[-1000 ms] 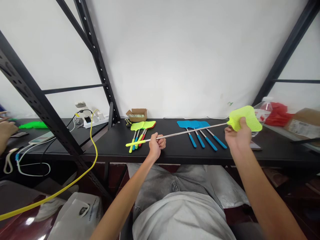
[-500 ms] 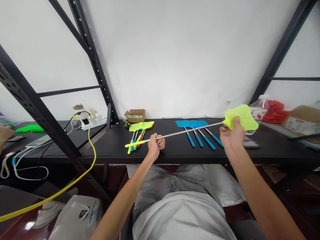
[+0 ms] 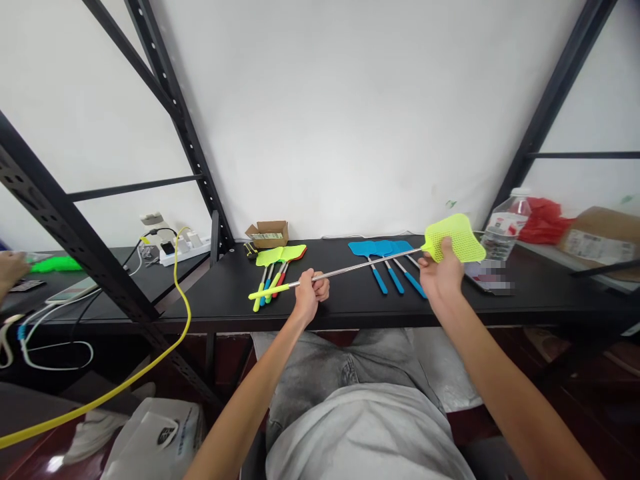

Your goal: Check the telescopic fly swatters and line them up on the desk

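Both my hands hold a yellow-green fly swatter (image 3: 454,233) with a telescopic metal shaft, lifted above the black table. My left hand (image 3: 311,293) is closed around the shaft just beside the yellow grip. At the other end, my right hand (image 3: 445,272) pinches the base of the perforated head, thumb on its face. Behind the shaft, several blue fly swatters (image 3: 384,249) lie fanned out, partly covered by it and by my right hand. Left of my left hand lies an overlapping group of yellow-green fly swatters (image 3: 270,256), with a red edge and mixed handle colours showing.
A small open cardboard box (image 3: 270,233) stands by the wall. To the right are a phone-like flat item (image 3: 487,277), a clear bottle (image 3: 506,223), a red bag (image 3: 543,220) and a brown package (image 3: 600,233). A yellow cable (image 3: 185,320) hangs at left; another person's hand (image 3: 13,268) shows beyond the rack post.
My right hand has moved left with the swatter's head, towards my left hand, and the visible shaft is shorter. My left hand keeps its hold in about the same place.
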Action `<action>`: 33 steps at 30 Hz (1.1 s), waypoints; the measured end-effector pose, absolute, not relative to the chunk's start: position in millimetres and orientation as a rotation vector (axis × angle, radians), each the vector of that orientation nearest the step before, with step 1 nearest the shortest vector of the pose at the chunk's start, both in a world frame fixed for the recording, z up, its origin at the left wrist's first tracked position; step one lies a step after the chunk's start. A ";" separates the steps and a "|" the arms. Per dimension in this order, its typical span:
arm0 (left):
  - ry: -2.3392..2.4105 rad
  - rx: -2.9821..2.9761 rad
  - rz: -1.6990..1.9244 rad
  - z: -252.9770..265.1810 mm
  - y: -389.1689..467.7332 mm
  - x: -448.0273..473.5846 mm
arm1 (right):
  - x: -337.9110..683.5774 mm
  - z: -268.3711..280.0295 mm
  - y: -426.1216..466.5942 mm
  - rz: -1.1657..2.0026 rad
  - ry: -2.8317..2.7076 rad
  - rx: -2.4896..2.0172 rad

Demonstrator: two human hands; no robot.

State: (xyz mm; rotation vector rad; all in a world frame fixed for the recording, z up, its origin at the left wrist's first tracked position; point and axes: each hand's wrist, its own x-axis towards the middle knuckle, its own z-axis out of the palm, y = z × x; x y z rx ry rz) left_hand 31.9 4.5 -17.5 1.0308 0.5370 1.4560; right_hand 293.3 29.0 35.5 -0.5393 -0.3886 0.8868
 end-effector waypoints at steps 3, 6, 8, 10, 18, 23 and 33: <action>0.544 1.023 1.446 -18.0 4.1 33.0 | 277.9 28.7 28.5 0.920 -0.414 -0.564; 0.535 1.030 1.457 -18.1 4.0 33.8 | 272.0 24.1 28.4 0.941 -0.428 -0.567; 0.533 1.061 1.452 -18.4 4.5 34.1 | 273.0 23.4 28.0 0.951 -0.430 -0.562; 0.536 1.096 1.447 -18.8 5.1 34.2 | 275.0 24.4 27.1 0.969 -0.433 -0.556; 0.521 0.996 1.473 -15.9 4.0 32.4 | 290.2 37.5 28.2 1.133 -0.591 -0.528; 0.484 0.918 1.514 -15.1 3.2 29.6 | 339.7 49.4 33.1 1.082 -0.672 -0.549; 0.507 0.937 1.526 -16.1 2.6 30.2 | 374.6 48.9 21.5 1.189 -1.053 -1.064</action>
